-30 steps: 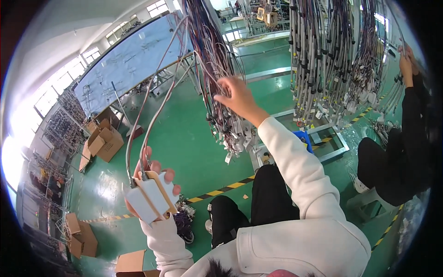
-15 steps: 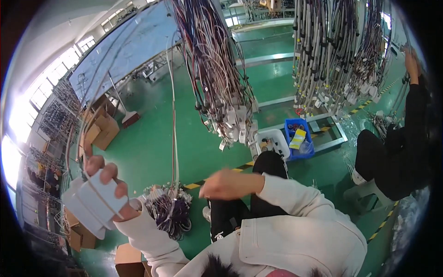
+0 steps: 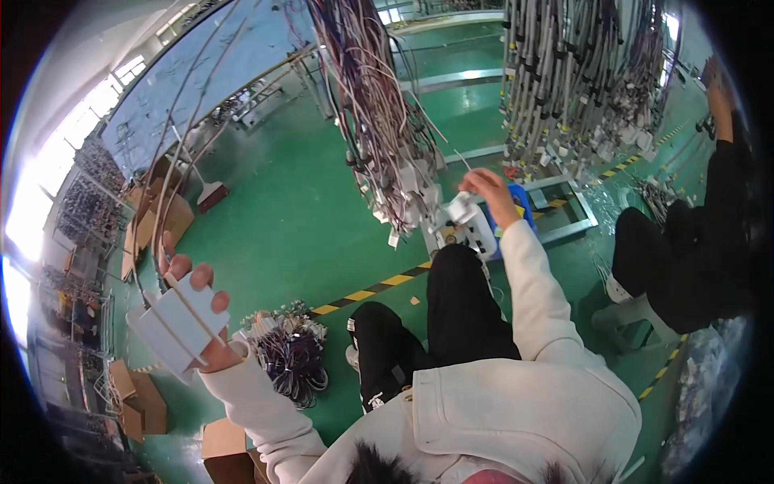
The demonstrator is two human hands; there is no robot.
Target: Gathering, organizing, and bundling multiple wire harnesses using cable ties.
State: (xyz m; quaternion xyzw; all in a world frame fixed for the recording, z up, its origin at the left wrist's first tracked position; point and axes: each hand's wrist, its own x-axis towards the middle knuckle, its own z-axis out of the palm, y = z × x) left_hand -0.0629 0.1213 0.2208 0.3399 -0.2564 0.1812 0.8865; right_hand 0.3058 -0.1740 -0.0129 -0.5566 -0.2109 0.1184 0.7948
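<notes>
My left hand point(image 3: 211, 310) is wrapped round white block-shaped connectors point(image 3: 176, 323), with wires point(image 3: 168, 194) running up from them. My right hand point(image 3: 493, 194) reaches forward, its fingers closed on a white connector point(image 3: 463, 210) beside the lower end of a hanging wire bundle point(image 3: 379, 113). A thin wire rises from near those fingertips. Several more white connectors point(image 3: 409, 206) dangle at the bundle's bottom.
A white bin point(image 3: 486, 242) and a blue bin point(image 3: 524, 208) stand beyond my knees. Coiled dark wires point(image 3: 294, 363) lie on the green floor. Grey cables point(image 3: 556, 81) hang at right, near a co-worker in black point(image 3: 685, 258). Cardboard boxes point(image 3: 145, 399) stand at left.
My right hand has moved from above my lap forward and right to the hanging bundle, and now holds a white connector. My left hand keeps hold of its connectors.
</notes>
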